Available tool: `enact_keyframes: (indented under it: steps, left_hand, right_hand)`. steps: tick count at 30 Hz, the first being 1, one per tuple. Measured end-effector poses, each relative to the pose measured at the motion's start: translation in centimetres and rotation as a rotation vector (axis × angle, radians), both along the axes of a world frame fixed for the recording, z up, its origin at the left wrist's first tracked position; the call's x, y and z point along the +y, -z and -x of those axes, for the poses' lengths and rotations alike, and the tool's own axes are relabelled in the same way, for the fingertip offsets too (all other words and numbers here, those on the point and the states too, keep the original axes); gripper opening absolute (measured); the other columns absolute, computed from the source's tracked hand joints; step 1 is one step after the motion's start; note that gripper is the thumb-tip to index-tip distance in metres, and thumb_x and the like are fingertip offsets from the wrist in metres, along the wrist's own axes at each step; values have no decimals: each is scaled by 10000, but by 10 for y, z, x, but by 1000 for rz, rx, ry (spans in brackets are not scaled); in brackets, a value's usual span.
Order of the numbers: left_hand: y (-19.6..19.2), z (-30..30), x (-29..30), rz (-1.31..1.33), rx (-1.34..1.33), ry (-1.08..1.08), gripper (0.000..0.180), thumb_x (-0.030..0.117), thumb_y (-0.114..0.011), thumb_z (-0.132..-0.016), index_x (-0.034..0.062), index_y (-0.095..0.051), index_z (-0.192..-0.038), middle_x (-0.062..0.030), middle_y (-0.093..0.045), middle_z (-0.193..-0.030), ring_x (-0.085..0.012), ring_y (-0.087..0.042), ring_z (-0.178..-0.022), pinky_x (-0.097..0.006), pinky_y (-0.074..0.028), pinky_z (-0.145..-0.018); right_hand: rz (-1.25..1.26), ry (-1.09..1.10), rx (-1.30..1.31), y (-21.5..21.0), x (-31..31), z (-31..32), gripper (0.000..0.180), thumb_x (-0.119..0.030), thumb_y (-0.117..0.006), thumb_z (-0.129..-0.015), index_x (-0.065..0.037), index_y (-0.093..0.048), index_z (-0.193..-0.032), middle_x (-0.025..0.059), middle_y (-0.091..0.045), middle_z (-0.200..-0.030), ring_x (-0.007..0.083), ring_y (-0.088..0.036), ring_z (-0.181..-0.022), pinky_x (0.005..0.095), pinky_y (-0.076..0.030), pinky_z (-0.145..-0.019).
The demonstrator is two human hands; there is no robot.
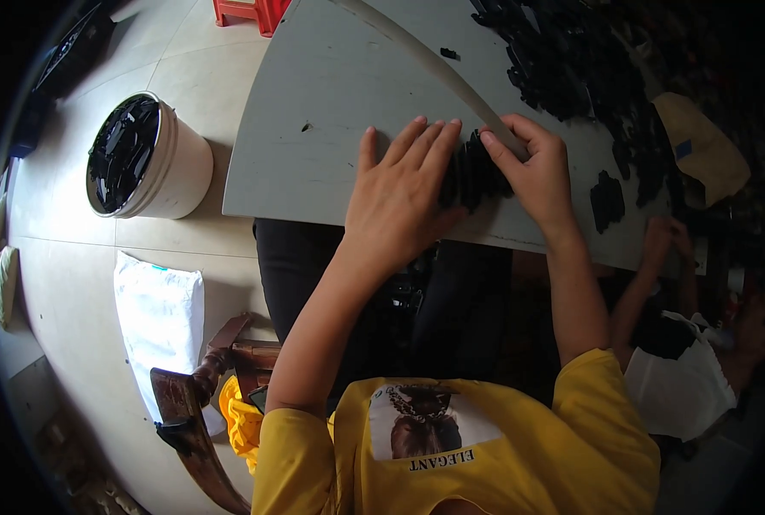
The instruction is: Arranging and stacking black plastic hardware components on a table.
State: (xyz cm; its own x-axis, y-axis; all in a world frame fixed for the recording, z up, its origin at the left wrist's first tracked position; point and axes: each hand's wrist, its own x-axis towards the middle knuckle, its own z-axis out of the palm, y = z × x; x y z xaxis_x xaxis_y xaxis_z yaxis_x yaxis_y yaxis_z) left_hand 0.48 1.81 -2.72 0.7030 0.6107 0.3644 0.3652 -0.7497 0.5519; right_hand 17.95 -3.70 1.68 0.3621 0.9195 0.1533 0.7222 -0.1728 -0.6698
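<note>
My left hand point(399, 193) lies flat with its fingers stretched out on the grey tabletop point(305, 172). Its thumb side rests against a small row of black, flat-looking pieces point(477, 176) near the front edge. At the other side of this row is my right hand point(532, 167), its thumb and fingers closed around the near end of a long, pale grey strip point(442, 69). The strip runs from there toward the far edge of the view, looking curved. My right thumb points at the black pieces; what the inner fingers touch is hidden.
A large heap of black pieces point(562, 69) covers the table's far right, with a smaller cluster point(607, 202) nearer. A brown paper bag point(700, 150) lies beside it. Another person's hands point(665, 240) are at the right edge. A white bucket point(181, 167) of black pieces stands left.
</note>
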Motion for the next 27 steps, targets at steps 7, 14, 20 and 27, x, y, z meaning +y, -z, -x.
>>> enact_keyframes:
  steps: [7,14,20,27]
  left_hand:
    - [4,2,-1,1,-163,-119,873,263,-829,-658,111,-404,-1406,-107,-543,-1313,-266,-472,-1279,-523,-251,-1098]
    - [14,6,1,-17,-197,-212,800,315,-829,-650,51,-469,-1314,-129,-542,-1283,-290,-489,-1235,-537,-283,-1069]
    - [12,8,0,-11,-150,-206,762,325,-832,-643,30,-499,-1262,-128,-567,-1240,-293,-500,-1223,-534,-281,-1071]
    - [8,8,1,7,-113,-152,875,350,-838,-636,18,-426,-1333,-121,-617,-1184,-285,-483,-1262,-559,-236,-1087]
  right_hand:
    - [-12,-9,-15,10,-5,4,143,-71,-682,-849,15,-691,-963,36,-698,-802,55,-603,-725,218,-464,-644]
    - [67,-36,-229,2,2,25,206,-133,-716,-794,-36,-723,-976,121,-704,-768,203,-676,-645,297,-510,-624]
    - [193,-14,-376,1,8,35,224,-168,-741,-751,-47,-724,-939,127,-689,-741,243,-677,-645,329,-508,-603]
    - [67,-29,-315,0,11,28,172,-128,-729,-748,-24,-708,-883,114,-682,-705,196,-656,-600,290,-496,-587]
